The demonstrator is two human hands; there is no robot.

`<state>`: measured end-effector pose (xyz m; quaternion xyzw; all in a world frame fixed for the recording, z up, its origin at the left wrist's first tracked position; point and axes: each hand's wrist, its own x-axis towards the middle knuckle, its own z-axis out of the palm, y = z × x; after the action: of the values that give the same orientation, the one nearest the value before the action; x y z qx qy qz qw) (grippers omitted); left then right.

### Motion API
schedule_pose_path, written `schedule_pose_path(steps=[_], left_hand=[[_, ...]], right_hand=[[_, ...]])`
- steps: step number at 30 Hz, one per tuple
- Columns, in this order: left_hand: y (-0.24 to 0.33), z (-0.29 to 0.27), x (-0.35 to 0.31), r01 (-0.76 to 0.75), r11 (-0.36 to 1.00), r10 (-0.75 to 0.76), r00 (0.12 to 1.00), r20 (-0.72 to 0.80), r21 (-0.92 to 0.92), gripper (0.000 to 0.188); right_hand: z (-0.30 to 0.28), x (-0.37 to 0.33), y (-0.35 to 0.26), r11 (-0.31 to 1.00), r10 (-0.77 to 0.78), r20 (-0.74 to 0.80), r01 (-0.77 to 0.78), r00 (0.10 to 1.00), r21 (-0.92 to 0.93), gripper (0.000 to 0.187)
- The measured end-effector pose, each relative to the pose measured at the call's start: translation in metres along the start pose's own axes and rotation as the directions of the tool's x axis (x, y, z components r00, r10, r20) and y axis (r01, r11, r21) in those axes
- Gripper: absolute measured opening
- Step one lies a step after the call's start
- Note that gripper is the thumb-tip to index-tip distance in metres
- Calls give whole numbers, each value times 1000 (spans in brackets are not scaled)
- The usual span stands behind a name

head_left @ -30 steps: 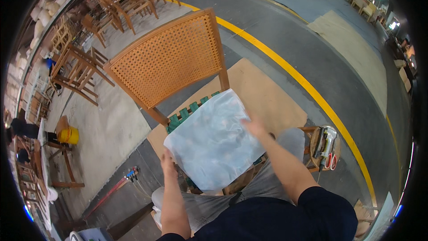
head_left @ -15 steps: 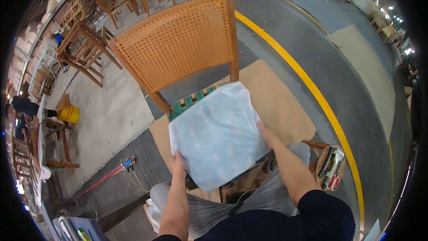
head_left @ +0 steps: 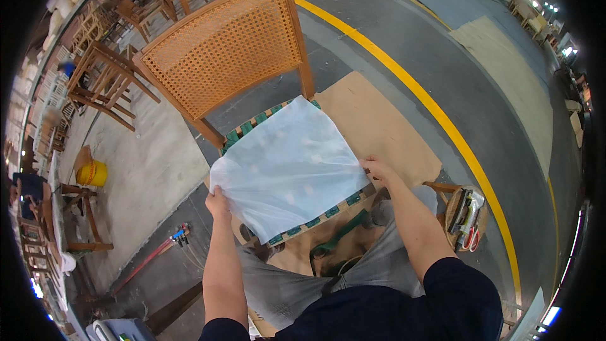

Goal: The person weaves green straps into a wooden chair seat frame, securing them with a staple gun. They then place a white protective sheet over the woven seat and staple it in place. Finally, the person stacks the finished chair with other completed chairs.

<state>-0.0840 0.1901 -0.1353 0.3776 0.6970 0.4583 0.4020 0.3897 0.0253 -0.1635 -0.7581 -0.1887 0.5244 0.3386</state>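
A wooden chair with a woven cane back (head_left: pixel 230 47) stands in front of me. Its seat is strung with green and beige webbing (head_left: pixel 252 125), visible along the back and front edges. Thin, translucent white cloth (head_left: pixel 290 167) lies over most of that seat, wrinkled toward its left side. My left hand (head_left: pixel 218 203) pinches the cloth's left edge between thumb and fingers. At the right edge, my right hand (head_left: pixel 377 169) grips the cloth near the seat's front right corner. Whether anything lies beneath the cloth is hidden.
Cardboard (head_left: pixel 391 129) spreads under the chair. On my right, a stool holds a round tray (head_left: pixel 449 230) with red-handled scissors (head_left: pixel 471 240). Air hose fittings (head_left: pixel 181 235) lie on the floor at left. A yellow bucket (head_left: pixel 93 173) and unfinished chairs (head_left: pixel 110 82) stand beyond.
Both hands have moved the white cloth left and away from my lap, so it lies flatter on the seat. The front webbing now shows. The whole view has shifted slightly.
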Motion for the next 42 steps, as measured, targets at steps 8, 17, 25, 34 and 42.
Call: schedule_pose_path(steps=[8,17,25,34,42], left_hand=[[-21,-40,-85,337,930,-362,908,212,143,39],[-40,-44,-128,87,975,-128,972,195,204,20],[-44,-49,-130,89,995,-87,995,-39,34,16],[-44,-48,-134,178,984,-177,984,-33,25,13],[-46,-44,-132,182,983,-181,983,-29,36,13]], right_hand=[[-10,-25,34,999,39,65,-40,997,11,70],[-9,8,45,977,-34,40,25,999,211,36],[0,-13,43,943,-301,-135,316,944,102,16],[-8,-34,39,963,-173,5,168,985,210,21],[-27,-35,38,992,-25,45,19,999,122,21]])
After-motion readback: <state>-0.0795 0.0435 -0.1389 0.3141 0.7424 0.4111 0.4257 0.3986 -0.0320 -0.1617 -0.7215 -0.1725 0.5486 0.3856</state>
